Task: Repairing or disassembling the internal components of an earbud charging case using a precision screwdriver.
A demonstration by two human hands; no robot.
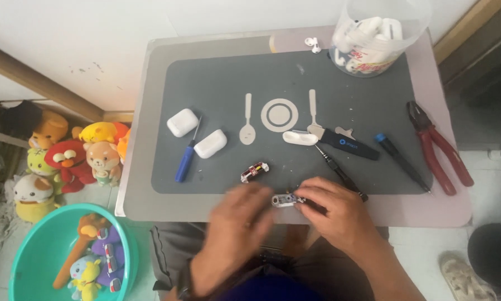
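Pinching a small metallic part (284, 200) between its fingertips, the right hand (334, 214) has its grip clamped on that piece at the near edge of the desk (144, 111), low and close to the body, probably so the fine work stays steady. The left hand (242, 223) is just beside the part on the opposite side, blurred; whether its grip touches the piece or is closed I cannot tell. Just beyond the grip lies a second small component (254, 171) with red on it, set apart on the dark mat (345, 89). Farther out from the right hand lie a black screwdriver (339, 173), a blue-tipped driver (402, 161), a black flat tool (348, 144) and an opened white case (300, 137), all within reach. Red pliers (440, 147) lie well off to the right. Beyond the left hand lie two white earbud cases (197, 134) flanking a blue screwdriver (187, 159). Farthest away stands a clear tub (381, 33) of white cases.
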